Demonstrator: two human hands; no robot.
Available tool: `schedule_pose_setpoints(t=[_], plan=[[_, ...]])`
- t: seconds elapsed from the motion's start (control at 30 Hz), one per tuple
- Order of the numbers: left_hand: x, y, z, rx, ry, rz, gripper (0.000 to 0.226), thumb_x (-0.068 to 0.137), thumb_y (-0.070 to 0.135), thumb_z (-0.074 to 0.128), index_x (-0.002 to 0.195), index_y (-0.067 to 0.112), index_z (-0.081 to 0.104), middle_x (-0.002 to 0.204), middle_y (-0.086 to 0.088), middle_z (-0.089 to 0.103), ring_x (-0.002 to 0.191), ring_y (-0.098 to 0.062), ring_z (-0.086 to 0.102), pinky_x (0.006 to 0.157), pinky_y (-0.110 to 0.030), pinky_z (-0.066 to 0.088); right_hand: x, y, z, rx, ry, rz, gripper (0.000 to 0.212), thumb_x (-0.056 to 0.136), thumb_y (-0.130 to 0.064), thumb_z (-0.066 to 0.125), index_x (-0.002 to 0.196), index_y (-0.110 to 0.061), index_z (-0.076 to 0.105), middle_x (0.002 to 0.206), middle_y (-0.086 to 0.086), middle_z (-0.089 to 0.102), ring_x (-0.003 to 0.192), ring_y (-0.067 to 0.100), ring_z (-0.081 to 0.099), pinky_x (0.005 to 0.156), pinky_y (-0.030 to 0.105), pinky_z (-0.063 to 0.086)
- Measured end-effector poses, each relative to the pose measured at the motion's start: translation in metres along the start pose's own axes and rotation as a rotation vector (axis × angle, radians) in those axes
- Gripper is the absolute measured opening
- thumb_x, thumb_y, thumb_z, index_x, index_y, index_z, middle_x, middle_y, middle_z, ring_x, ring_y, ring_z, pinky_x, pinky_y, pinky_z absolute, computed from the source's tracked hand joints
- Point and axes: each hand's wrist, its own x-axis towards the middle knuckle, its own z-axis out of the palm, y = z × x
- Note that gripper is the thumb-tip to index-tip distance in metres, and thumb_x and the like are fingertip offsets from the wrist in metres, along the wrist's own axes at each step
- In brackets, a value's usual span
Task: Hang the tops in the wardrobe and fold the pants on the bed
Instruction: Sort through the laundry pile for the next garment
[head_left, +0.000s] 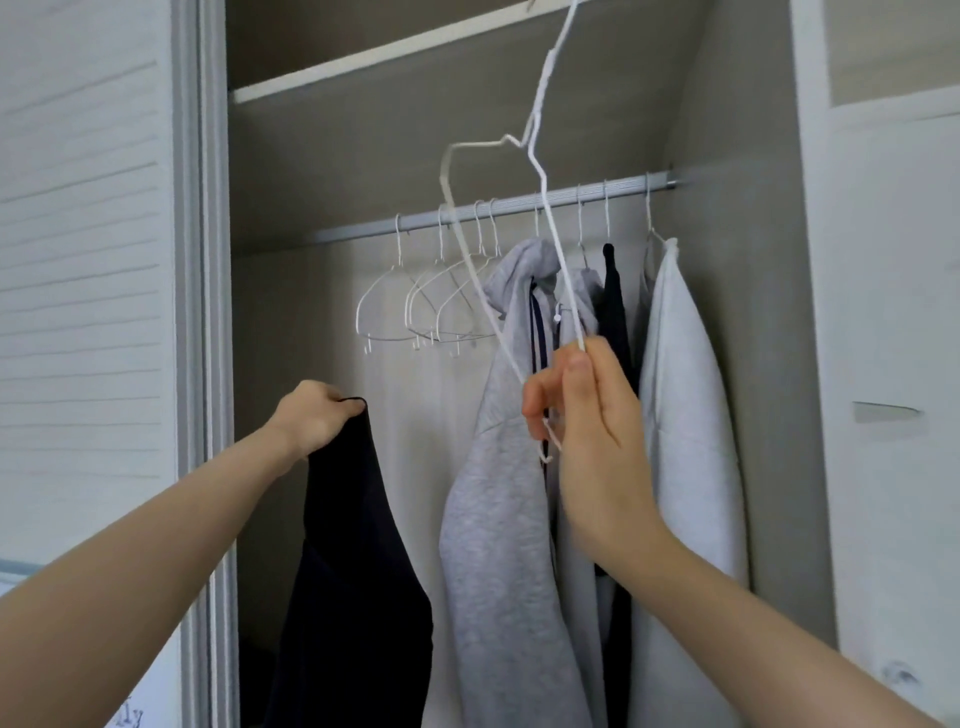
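I stand facing the open wardrobe. My left hand (318, 415) grips the top edge of a dark navy top (358, 561), which hangs down from it at the wardrobe's left side. My right hand (576, 415) pinches the lower end of a white wire hanger (545, 208) and holds it up in front of the rail (519, 205), tilted, its hook pointing up past the shelf. On the rail hang a grey hoodie (493, 493), a dark garment (615, 312) and a pale grey top (685, 415).
Several bare white hangers (415, 306) hang on the left half of the rail. A shelf (389, 57) runs above it. A slatted sliding door (83, 260) stands at the left and a white cabinet side (883, 364) at the right.
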Motion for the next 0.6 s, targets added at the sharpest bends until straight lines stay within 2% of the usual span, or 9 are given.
schedule_pose_setpoints(t=[0.07, 0.17, 0.27, 0.33, 0.5, 0.6], plan=[[0.006, -0.001, -0.001, -0.013, 0.023, -0.003, 0.03, 0.095, 0.031, 0.06, 0.097, 0.004, 0.072, 0.094, -0.013, 0.069, 0.091, -0.032, 0.064, 0.089, -0.041, 0.052, -0.007, -0.006, -0.012, 0.107, -0.022, 0.045, 0.031, 0.102, -0.027, 0.031, 0.076, -0.014, 0.042, 0.062, 0.013, 0.048, 0.058, 0.026, 0.043, 0.059, 0.044, 0.039], [0.015, -0.008, -0.006, -0.069, 0.059, -0.046, 0.029, 0.093, 0.031, 0.064, 0.102, 0.006, 0.073, 0.09, -0.01, 0.069, 0.092, -0.032, 0.066, 0.085, -0.039, 0.052, -0.019, -0.008, -0.029, 0.256, -0.066, 0.169, 0.033, 0.104, -0.023, 0.032, 0.073, -0.012, 0.038, 0.05, 0.009, 0.038, 0.042, 0.02, 0.035, 0.05, 0.038, 0.031], [0.02, -0.023, -0.011, -0.163, 0.073, -0.129, 0.024, 0.091, 0.03, 0.067, 0.096, 0.007, 0.072, 0.08, -0.008, 0.067, 0.076, -0.027, 0.065, 0.066, -0.031, 0.051, -0.027, -0.009, -0.046, 0.358, -0.091, 0.343, 0.03, 0.096, -0.028, 0.04, 0.073, -0.01, 0.034, 0.047, 0.005, 0.025, 0.037, 0.013, 0.024, 0.05, 0.038, 0.016], [0.021, -0.035, -0.015, -0.216, 0.107, -0.202, 0.023, 0.089, 0.028, 0.069, 0.089, 0.006, 0.071, 0.076, -0.009, 0.066, 0.067, -0.025, 0.063, 0.058, -0.027, 0.048, -0.029, -0.01, -0.056, 0.367, -0.118, 0.433, 0.031, 0.095, -0.028, 0.041, 0.071, -0.01, 0.031, 0.05, 0.003, 0.02, 0.039, 0.011, 0.02, 0.054, 0.041, 0.011], [0.021, -0.058, -0.02, -0.235, 0.146, -0.31, 0.021, 0.088, 0.02, 0.066, 0.077, 0.002, 0.066, 0.079, -0.018, 0.066, 0.062, -0.027, 0.061, 0.059, -0.029, 0.049, -0.033, -0.006, -0.073, 0.284, -0.248, 0.6, 0.035, 0.099, -0.024, 0.037, 0.066, -0.014, 0.039, 0.044, 0.003, 0.022, 0.039, 0.01, 0.016, 0.054, 0.036, 0.016], [0.019, -0.058, -0.018, -0.142, 0.132, -0.279, 0.024, 0.084, 0.021, 0.067, 0.072, 0.001, 0.069, 0.068, -0.015, 0.066, 0.056, -0.027, 0.062, 0.052, -0.027, 0.05, -0.038, 0.002, -0.068, 0.23, -0.297, 0.643, 0.036, 0.101, -0.022, 0.036, 0.066, -0.014, 0.038, 0.044, 0.002, 0.023, 0.038, 0.01, 0.016, 0.054, 0.037, 0.016]])
